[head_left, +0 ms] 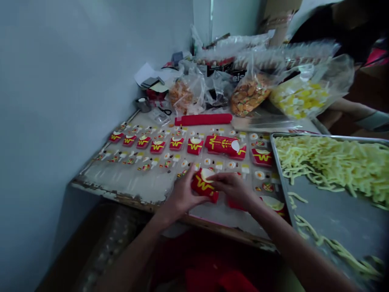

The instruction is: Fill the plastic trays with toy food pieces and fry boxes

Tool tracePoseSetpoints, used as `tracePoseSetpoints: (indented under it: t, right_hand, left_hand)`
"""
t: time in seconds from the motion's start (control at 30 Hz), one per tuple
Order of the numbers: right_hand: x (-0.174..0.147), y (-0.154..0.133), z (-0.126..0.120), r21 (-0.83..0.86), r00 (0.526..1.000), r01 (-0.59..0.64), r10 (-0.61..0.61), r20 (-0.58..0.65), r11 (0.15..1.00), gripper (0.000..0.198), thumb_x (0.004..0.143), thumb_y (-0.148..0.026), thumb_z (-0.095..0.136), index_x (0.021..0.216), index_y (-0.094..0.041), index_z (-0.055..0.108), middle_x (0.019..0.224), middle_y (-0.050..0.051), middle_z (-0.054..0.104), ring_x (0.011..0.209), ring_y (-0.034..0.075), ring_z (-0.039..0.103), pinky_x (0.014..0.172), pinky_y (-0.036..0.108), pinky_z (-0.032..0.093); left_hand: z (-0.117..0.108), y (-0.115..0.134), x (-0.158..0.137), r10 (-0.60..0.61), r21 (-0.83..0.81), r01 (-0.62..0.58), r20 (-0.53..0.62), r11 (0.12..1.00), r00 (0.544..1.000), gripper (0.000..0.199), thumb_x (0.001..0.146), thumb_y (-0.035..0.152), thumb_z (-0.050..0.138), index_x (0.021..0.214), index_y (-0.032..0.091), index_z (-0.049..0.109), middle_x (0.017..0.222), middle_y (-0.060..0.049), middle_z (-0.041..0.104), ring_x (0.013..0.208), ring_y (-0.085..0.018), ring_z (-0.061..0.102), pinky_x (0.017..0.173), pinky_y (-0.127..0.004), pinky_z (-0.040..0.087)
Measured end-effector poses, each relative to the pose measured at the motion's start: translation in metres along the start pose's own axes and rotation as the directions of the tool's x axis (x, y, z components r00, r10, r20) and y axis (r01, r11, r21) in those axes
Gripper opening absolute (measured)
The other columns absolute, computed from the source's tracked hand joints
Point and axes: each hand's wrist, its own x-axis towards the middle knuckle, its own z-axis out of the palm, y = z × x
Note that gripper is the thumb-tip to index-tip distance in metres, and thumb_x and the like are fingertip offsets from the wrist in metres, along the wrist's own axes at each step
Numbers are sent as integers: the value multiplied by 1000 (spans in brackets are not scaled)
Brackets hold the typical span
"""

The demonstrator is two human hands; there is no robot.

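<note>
Here's the red carton (199,185), between both hands, its right side partly hidden by fingers! Left hand (183,190) grips it; right hand (232,186) touches the top, pinching or not, can't tell. Rightward, the tray (337,217) of yellow strips (340,162) runs out of view.

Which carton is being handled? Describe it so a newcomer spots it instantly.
Start at the metal tray of pale yellow strips on the right. Left of it, find the left hand and right hand. Between them is the red yellow-W carton; unlike the cartons lined up behind, it alone is held.
</note>
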Motion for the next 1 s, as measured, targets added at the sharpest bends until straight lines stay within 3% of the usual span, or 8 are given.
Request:
tracePoseSetpoints:
  t: [0.17, 0.3, 0.43, 0.6, 0.73, 0.83, 0.9, 1.0]
  right_hand:
    - [50, -26, 53, -391, 966, -3, 104, 237, 921, 26, 86, -13, 62, 102, -20, 81, 96, 6, 79, 88, 21, 72, 77, 28, 50]
    - [61, -37, 67, -593, 940, 85, 133, 315, 801, 28, 92, -16, 60, 109, -24, 80, 109, 9, 75, 96, 22, 70, 81, 27, 48]
    - [50, -35, 79, -685, 925, 247, 44, 379, 686, 25, 95, -22, 61, 110, -30, 80, 113, 10, 65, 95, 22, 64, 81, 31, 47]
    - [30, -32, 91, -756, 926, 366, -133, 353, 543, 22, 96, -21, 60, 110, -25, 77, 115, 12, 61, 106, 27, 58, 90, 40, 45]
    - [31, -24, 50, -587, 949, 297, -165, 269, 753, 27, 94, -25, 65, 119, -28, 74, 114, 7, 65, 95, 19, 62, 83, 31, 47]
    - [43, -7, -15, -504, 993, 28, -82, -86, 863, 22, 94, -31, 65, 111, -26, 77, 103, 4, 72, 82, 16, 65, 74, 28, 47]
    - [59, 9, -58, -526, 934, -220, 21, -358, 821, 22, 95, -32, 61, 100, -21, 79, 95, 6, 75, 81, 19, 66, 72, 29, 45]
    - [87, 29, -94, -565, 879, -398, 126, -460, 723, 32, 97, -37, 57, 96, -15, 80, 91, 11, 76, 82, 23, 66, 72, 31, 43]
  left_hand:
    - [-73, -81, -34, 31, 315, -66, 115, 947, 993, 138, 49, 58, 94, 161, 25, 21, 163, -19, 34, 151, -40, 30, 121, -60, 30]
    - [-71, -112, -21, 196, 359, -313, 325, 880, 925, 128, 56, 68, 86, 159, 17, 30, 162, -22, 35, 153, -40, 25, 123, -61, 26]
    - [-59, -119, -15, 288, 362, -398, 321, 843, 902, 94, 79, 57, 77, 157, 23, 37, 163, -16, 37, 153, -33, 29, 122, -54, 32]
    - [-54, -133, -16, 326, 428, -446, 325, 786, 888, 85, 82, 61, 71, 152, 20, 45, 160, -18, 40, 149, -37, 36, 118, -59, 37]
    - [-61, -130, -13, 295, 448, -403, 293, 798, 910, 80, 80, 68, 68, 146, 23, 55, 154, -18, 49, 141, -40, 48, 111, -61, 43]
    - [-70, -98, 7, 274, 384, -369, 279, 847, 920, 63, 84, 62, 68, 140, 33, 60, 144, -9, 61, 129, -34, 60, 108, -55, 49]
    - [-65, -66, 43, 297, 350, -375, 257, 859, 920, 48, 87, 56, 67, 132, 38, 66, 133, -4, 69, 120, -30, 65, 104, -49, 53]
    - [-27, -24, 129, 417, 393, -491, 263, 777, 870, 52, 86, 51, 70, 132, 27, 66, 125, -11, 71, 119, -32, 64, 106, -50, 49]
